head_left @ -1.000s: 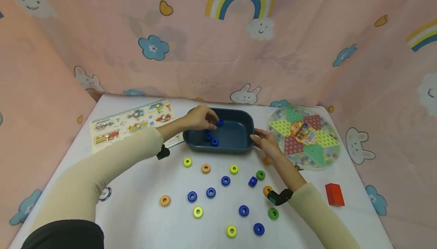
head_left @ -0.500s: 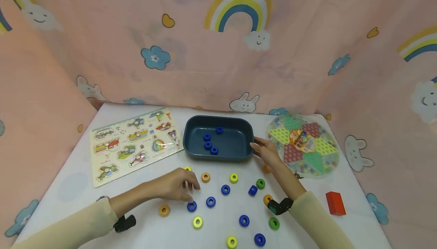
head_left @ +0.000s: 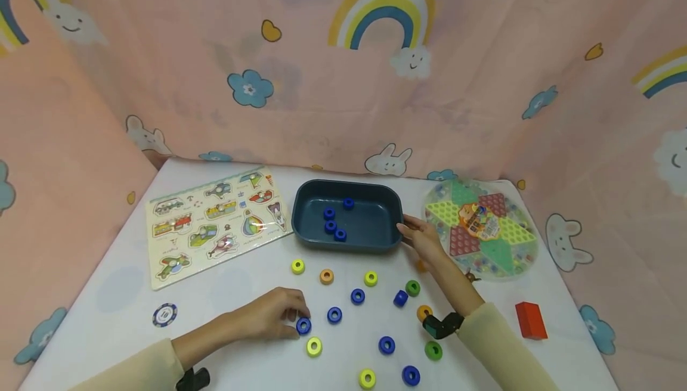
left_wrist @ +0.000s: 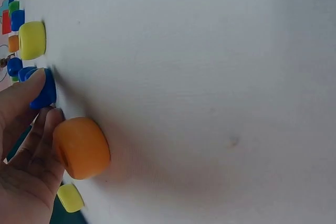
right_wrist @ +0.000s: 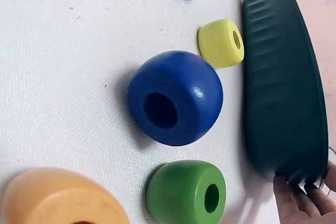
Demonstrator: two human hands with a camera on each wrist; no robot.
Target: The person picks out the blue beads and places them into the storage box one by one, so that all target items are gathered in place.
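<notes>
My left hand (head_left: 276,315) pinches a blue bead (head_left: 303,326) between thumb and fingers at the near left of the table. In the left wrist view the thumb lies on this blue bead (left_wrist: 46,92), and an orange bead (left_wrist: 83,148) sits close beside the fingers. A dark teal rectangular tray (head_left: 376,247) stands at the back middle with several blue beads (head_left: 330,226) in its left half. My right hand (head_left: 421,239) holds the tray's right end, thumb at the rim and fingers against the outer wall, as the right wrist view also shows.
Yellow, orange, green and blue beads lie scattered before the tray, among them a green bead (head_left: 433,351). A picture puzzle board (head_left: 214,224) lies left, a poker chip (head_left: 164,315) nearer. Right are a round Chinese checkers board (head_left: 480,230) and a red block (head_left: 531,320).
My left hand has left the tray, where another blue bead now lies, come back toward me and taken hold of a blue bead on the table. The right hand has stayed at the tray.
</notes>
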